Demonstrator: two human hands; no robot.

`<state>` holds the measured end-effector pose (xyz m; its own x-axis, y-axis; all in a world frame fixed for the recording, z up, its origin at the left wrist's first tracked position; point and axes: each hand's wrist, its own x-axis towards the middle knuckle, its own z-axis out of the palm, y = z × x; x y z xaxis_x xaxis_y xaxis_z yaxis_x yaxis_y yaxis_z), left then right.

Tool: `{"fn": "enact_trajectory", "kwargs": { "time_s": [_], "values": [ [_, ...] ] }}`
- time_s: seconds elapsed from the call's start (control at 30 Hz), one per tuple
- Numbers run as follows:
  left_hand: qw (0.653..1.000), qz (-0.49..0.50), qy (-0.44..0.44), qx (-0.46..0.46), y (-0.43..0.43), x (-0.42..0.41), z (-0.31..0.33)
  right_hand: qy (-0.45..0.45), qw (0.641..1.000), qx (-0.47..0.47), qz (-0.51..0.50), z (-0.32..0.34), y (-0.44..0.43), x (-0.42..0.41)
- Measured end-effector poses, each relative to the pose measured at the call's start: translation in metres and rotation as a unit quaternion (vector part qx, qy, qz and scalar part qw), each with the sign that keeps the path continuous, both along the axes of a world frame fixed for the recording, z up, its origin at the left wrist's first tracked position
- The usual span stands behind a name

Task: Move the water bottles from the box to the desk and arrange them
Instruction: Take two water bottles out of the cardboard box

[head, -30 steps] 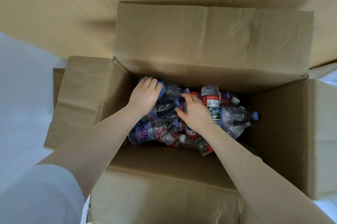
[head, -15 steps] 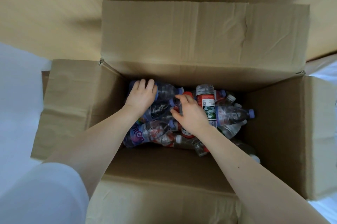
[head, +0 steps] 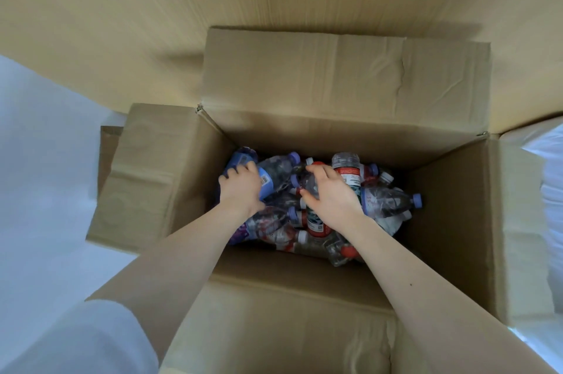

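Box [head: 344, 81]: open, all four flaps folded out. It sits in the same place as a second ago, and only the camera's aim has drifted.
Tan surface [head: 213, 8]: the wood-grain area beyond the far flap. I cannot tell whether it is the desk.
Bottles [head: 387, 201]: all of them lie jumbled on the box floor, toward the far side, and none is out yet.
Sleeve [head: 76, 340]: white, at the near left.
Left hand [head: 242, 189]: at the far left of the pile. A second ago it lay on top of a bottle; now its fingers are wrapped round it.
Right hand [head: 333, 197]: in the middle of the pile. It has moved off the red-capped bottles, and its fingers and thumb now curl round a bottle.
Blue bottle [head: 266, 181]: held by the left hand and tipped slightly, its cap pointing right.
Clear bottle [head: 310, 183]: held by the right hand, its purple cap pointing left.
Meaning: both grips look set, so lifting the first pair out is likely next. Loose neighbours may shift or snag as they rise.
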<state>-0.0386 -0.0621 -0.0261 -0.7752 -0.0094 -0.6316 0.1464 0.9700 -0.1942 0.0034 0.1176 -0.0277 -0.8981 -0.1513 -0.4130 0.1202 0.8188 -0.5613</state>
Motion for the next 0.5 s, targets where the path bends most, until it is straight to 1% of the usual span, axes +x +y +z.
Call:
{"fn": "enact_trajectory", "kwargs": {
  "time_s": [0.13, 0.23, 0.37, 0.5],
  "values": [
    [0.990, 0.106, 0.035, 0.091, -0.007, 0.018, 0.018, -0.005, 0.999, 0.029, 0.027, 0.006, -0.005, 0.006],
    [0.979, 0.139, 0.061, 0.135, -0.012, 0.023, 0.027, -0.022, 0.998, 0.035, 0.038, 0.003, -0.008, 0.011],
    [0.969, 0.172, 0.070, 0.163, -0.023, 0.025, 0.031, -0.041, 0.998, 0.037, 0.038, -0.009, -0.012, 0.015],
    [0.968, 0.188, 0.072, 0.153, -0.032, 0.024, 0.030, -0.049, 0.998, 0.021, 0.031, -0.022, -0.020, 0.011]
  ]
}}
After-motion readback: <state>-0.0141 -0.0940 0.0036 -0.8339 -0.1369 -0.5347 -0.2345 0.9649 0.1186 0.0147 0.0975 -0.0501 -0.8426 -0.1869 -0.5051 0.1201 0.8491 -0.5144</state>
